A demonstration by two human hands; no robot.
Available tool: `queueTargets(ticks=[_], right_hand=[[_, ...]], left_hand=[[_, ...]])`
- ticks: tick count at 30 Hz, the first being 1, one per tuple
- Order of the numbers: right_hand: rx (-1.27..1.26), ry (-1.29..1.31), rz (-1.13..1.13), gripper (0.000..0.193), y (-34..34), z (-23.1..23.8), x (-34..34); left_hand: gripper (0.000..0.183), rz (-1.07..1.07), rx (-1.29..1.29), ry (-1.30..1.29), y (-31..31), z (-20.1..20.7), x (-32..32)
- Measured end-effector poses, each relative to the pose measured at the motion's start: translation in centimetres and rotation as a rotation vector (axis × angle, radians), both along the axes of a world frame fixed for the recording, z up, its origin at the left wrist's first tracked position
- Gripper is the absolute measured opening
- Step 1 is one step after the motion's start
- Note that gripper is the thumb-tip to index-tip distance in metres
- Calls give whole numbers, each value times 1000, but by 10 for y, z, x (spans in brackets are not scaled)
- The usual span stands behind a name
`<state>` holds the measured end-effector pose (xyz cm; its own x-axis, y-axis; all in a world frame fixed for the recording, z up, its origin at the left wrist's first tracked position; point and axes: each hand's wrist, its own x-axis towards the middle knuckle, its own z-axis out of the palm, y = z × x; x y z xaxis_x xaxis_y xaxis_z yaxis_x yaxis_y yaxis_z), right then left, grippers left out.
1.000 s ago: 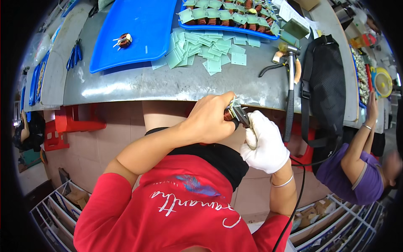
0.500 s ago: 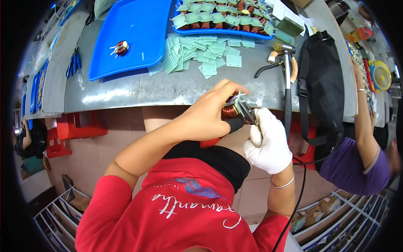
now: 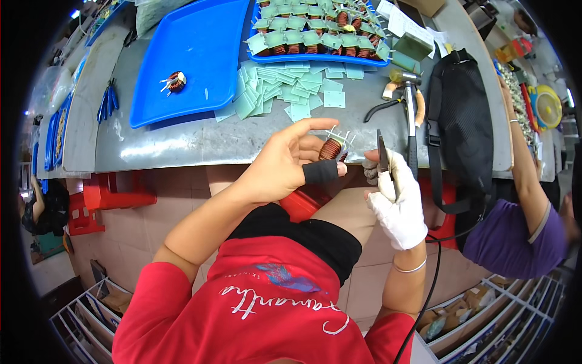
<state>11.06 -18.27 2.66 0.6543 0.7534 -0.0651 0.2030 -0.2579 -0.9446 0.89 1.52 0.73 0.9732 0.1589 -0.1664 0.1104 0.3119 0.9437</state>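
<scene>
On my feed, the pliers (image 3: 382, 151) in my curled right fingers (image 3: 388, 185) have come off the copper coil (image 3: 331, 149) my left fingers (image 3: 316, 124) pinch, nearer me and rightward of the blue tray (image 3: 200, 42) holding one lone coil (image 3: 176, 82), with a packed tray (image 3: 315, 59) to its right.

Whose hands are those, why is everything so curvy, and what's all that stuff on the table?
There's no robot here: these are a person's own two hands. The camera sits on the person's head, on the left of a pair, and looks down. Its very wide lens makes straight edges bend.

The left hand, with a black band on its thumb, holds a copper coil. The right hand, in a white glove, holds a dark-tipped tool like pliers.

On the grey table are a blue tray with one coil, another tray full of coils, pale green squares, a hammer and a black bag.
</scene>
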Motion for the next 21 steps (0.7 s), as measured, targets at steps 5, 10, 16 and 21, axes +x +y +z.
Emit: queueTargets(ticks=[5,10,16,21], right_hand=[[-11,156,-48,52,1,2,-6],[-8,164,-67,49,-1,1,-8],[-34,113,-116,47,-2,-8,-11],[-88,-158,-228,44,-5,-17,-13]], left_hand=[[57,18,-118,-6,1,-5,-1],[50,9,-119,17,2,-3,-1],[52,43,-117,44,1,-1,1],[58,126,55,15,-6,-15,6]])
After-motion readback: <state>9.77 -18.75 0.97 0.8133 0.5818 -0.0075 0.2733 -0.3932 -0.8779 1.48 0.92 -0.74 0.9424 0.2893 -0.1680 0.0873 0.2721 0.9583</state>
